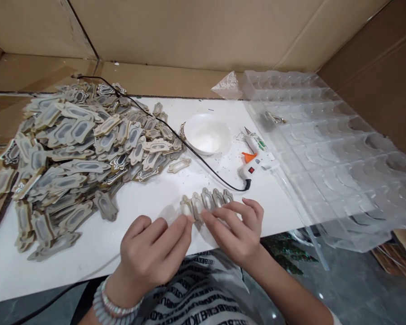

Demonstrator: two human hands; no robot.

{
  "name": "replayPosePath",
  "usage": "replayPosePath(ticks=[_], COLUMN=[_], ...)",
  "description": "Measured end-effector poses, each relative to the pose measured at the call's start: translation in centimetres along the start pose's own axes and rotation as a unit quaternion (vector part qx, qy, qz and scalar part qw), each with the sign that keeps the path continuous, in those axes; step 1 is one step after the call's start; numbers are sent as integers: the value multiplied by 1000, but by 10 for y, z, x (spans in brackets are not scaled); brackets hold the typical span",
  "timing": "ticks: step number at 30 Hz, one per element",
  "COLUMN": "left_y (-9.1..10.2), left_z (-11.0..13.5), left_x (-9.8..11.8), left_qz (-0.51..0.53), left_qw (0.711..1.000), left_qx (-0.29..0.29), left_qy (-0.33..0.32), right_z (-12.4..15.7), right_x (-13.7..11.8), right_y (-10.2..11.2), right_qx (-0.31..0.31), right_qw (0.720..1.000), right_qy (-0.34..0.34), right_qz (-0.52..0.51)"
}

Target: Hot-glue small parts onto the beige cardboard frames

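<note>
A short row of small frame-shaped plaques (207, 198), pale with scalloped outlines and oval centres, lies side by side on the white board. At the row's left end, my left hand (155, 248) is closed, its fingertips pinching the lower edge of a plaque. My right hand (238, 230) bends over the row from the right; its index fingertip presses near the same spot, and the other fingers rest along the lower ends of the plaques. The right thumb is hidden. Left of my hands spreads a large heap of similar plaques (77, 131), some with dark-and-white patterned faces.
Behind the row stands a white bowl (208, 133). A white glue gun (255, 167) with an orange trigger lies to its right, its black cord (196, 155) crossing the heap. Clear plastic trays (331, 149) cover the right side. Cardboard walls (196, 36) enclose the back.
</note>
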State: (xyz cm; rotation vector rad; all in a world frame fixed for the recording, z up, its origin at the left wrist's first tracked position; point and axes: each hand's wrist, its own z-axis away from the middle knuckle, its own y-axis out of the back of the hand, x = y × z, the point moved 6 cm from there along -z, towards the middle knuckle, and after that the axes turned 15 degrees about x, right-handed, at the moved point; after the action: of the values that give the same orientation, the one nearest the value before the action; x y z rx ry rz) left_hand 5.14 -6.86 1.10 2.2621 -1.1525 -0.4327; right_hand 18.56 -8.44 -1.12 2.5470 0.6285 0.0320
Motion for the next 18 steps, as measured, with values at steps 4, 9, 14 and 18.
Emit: replayPosePath(ticks=[4, 9, 14, 18], left_y=[-2, -4, -5, -7], left_z=[0, 5, 6, 5], left_x=[0, -1, -2, -1], left_qz=[5, 11, 14, 18], left_qw=[1000, 1000, 1000, 1000], left_qx=[-1, -12, -11, -7], left_qy=[-6, -9, -8, -10], right_z=[-1, -3, -4, -5], right_x=[0, 1, 2, 2], right_y=[-1, -3, -5, -4], right_qx=[1, -14, -27, -31], right_qw=[1000, 999, 998, 998], right_qy=[15, 32, 31, 35], right_qz=[-9, -35, -42, -46])
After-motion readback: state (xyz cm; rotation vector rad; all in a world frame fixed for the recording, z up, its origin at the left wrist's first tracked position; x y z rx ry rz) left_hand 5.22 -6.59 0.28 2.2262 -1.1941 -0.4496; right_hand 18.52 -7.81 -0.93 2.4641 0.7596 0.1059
